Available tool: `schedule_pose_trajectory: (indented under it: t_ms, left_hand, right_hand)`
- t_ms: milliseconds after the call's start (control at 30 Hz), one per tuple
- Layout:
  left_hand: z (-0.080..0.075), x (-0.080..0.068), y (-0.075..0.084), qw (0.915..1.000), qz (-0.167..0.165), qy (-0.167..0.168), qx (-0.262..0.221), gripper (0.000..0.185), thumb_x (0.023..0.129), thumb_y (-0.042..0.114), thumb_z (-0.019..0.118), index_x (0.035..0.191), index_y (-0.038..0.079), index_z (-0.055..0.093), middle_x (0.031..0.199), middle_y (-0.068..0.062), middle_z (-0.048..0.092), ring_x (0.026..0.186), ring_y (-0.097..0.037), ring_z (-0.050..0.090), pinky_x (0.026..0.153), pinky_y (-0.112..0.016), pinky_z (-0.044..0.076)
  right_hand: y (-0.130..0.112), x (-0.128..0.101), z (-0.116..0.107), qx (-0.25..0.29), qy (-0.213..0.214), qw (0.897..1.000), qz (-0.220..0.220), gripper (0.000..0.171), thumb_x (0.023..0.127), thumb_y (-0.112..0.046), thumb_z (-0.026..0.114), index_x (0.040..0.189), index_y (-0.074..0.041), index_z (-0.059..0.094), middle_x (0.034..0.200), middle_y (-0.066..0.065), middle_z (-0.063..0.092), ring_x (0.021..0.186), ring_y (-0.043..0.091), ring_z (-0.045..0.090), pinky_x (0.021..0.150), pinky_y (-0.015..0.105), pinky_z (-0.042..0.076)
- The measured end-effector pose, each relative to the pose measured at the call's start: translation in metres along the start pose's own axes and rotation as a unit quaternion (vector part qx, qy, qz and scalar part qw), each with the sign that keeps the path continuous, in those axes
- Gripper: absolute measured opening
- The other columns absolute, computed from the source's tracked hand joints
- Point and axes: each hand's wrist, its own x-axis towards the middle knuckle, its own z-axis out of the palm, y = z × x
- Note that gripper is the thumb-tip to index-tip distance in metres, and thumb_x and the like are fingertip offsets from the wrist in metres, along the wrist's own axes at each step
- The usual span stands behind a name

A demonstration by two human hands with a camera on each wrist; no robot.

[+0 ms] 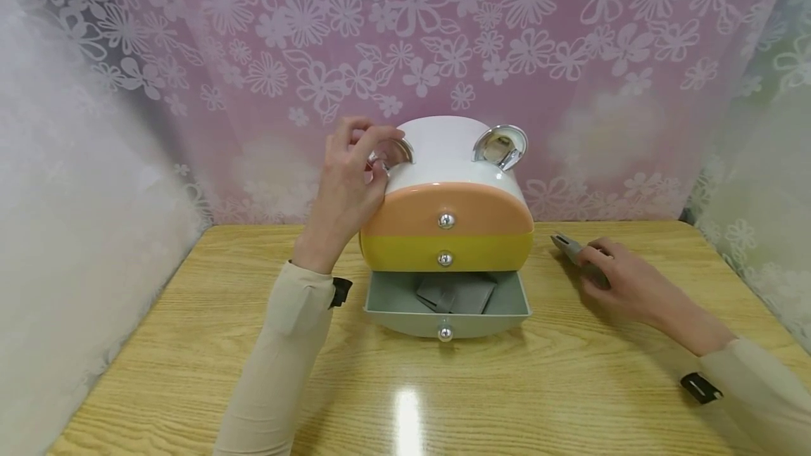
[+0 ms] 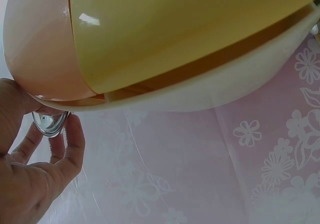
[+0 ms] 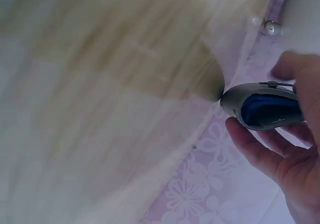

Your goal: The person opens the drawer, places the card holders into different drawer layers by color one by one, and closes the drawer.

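Pale-sleeved arms flank a small drawer chest (image 1: 446,231) on the wooden table (image 1: 190,343), bottom drawer (image 1: 446,308) open. Left hand (image 2: 35,169) pinches its chrome ear (image 2: 49,122). Right hand (image 3: 287,144) grips a grey clip (image 3: 262,106), long axis pointing toward the chest.

A pale wooden table (image 1: 190,343) with a visible grain fills the lower part of the head view, and a bright patch of light glints on its glossy top. Behind it hangs a pink curtain (image 1: 570,34) under white flower-patterned lace, which wraps round both sides.
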Motion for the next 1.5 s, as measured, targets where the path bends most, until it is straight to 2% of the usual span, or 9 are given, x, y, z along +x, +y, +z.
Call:
schedule_pose_trajectory:
  t_ms: [133,200,267,333,433,567,1033,1300,1500]
  left_hand:
    - [0.0,0.001,-0.001,1.0,0.007,0.004,0.0,0.041,0.088,-0.009,0.056,0.119,0.013,0.07,0.119,-0.015,0.052,0.101,-0.032,0.053,0.095,-0.047,0.043]
    - [0.0,0.002,-0.002,0.9999,0.01,0.008,-0.001,0.041,0.087,-0.009,0.056,0.119,0.013,0.07,0.118,-0.015,0.052,0.101,-0.032,0.053,0.095,-0.048,0.043]
    - [0.0,0.003,-0.002,0.9999,0.012,0.01,-0.003,0.041,0.087,-0.009,0.056,0.119,0.013,0.07,0.118,-0.015,0.052,0.1,-0.033,0.053,0.095,-0.048,0.043]
    - [0.0,0.003,-0.003,0.9999,0.012,0.01,-0.003,0.042,0.086,-0.01,0.056,0.118,0.013,0.07,0.118,-0.015,0.052,0.1,-0.033,0.054,0.094,-0.047,0.043]
    - [-0.001,0.004,-0.002,0.9999,0.011,0.007,-0.003,0.042,0.087,-0.01,0.055,0.119,0.013,0.07,0.118,-0.015,0.052,0.1,-0.031,0.054,0.094,-0.046,0.043]
    - [-0.002,0.005,-0.001,0.9999,0.013,-0.001,0.004,0.042,0.087,-0.01,0.056,0.12,0.013,0.069,0.12,-0.016,0.052,0.101,-0.03,0.055,0.095,-0.046,0.04]
    - [-0.004,0.004,-0.001,0.9997,0.008,-0.015,0.017,0.042,0.087,-0.009,0.057,0.121,0.014,0.066,0.12,-0.016,0.052,0.1,-0.031,0.056,0.094,-0.046,0.038]
    - [-0.006,0.005,0.002,0.9994,0.0,-0.029,0.021,0.043,0.087,-0.01,0.057,0.122,0.014,0.066,0.122,-0.015,0.051,0.102,-0.032,0.055,0.091,-0.045,0.038]
    - [-0.008,0.004,0.004,0.9986,-0.019,-0.043,0.023,0.043,0.089,-0.009,0.057,0.122,0.016,0.065,0.125,-0.013,0.051,0.106,-0.034,0.053,0.089,-0.043,0.043]
  right_hand:
    - [0.001,-0.002,-0.006,-0.01,-0.001,1.0,-0.007,0.019,0.093,-0.012,0.07,0.111,-0.007,0.064,0.102,0.016,0.063,0.076,0.022,0.058,0.058,0.037,0.048]
    - [-0.002,-0.001,-0.011,-0.022,-0.012,1.0,0.006,0.046,0.076,0.0,0.082,0.118,-0.006,0.063,0.102,0.014,0.064,0.075,0.02,0.058,0.056,0.035,0.047]
    - [-0.005,-0.001,-0.015,-0.042,-0.006,0.999,0.011,0.038,0.087,-0.018,0.079,0.12,-0.006,0.062,0.1,0.012,0.063,0.074,0.021,0.058,0.052,0.033,0.046]
    - [-0.006,0.0,-0.019,-0.058,0.011,0.998,0.005,0.034,0.099,-0.036,0.064,0.115,-0.006,0.064,0.097,0.011,0.064,0.074,0.024,0.059,0.05,0.035,0.046]
    - [-0.006,-0.001,-0.021,-0.081,0.05,0.995,-0.014,0.063,0.106,-0.051,0.023,0.105,-0.008,0.068,0.095,0.011,0.065,0.079,0.031,0.062,0.054,0.043,0.049]
    - [-0.007,-0.002,-0.024,-0.098,0.075,0.992,-0.02,0.06,0.107,-0.048,0.025,0.101,-0.009,0.071,0.093,0.011,0.066,0.081,0.034,0.062,0.059,0.049,0.05]
    - [-0.025,-0.009,-0.039,-0.09,0.114,0.989,-0.012,0.058,0.107,-0.048,0.032,0.099,-0.006,0.071,0.093,0.011,0.067,0.082,0.028,0.059,0.065,0.039,0.044]
    - [-0.057,-0.002,-0.061,-0.091,0.149,0.985,-0.012,0.056,0.106,-0.048,0.038,0.097,-0.005,0.073,0.091,0.011,0.067,0.081,0.024,0.057,0.061,0.03,0.042]
    - [-0.089,0.013,-0.08,-0.044,0.219,0.974,-0.05,0.052,0.106,-0.041,0.045,0.091,0.001,0.072,0.084,0.013,0.066,0.074,0.022,0.053,0.068,0.02,0.04]
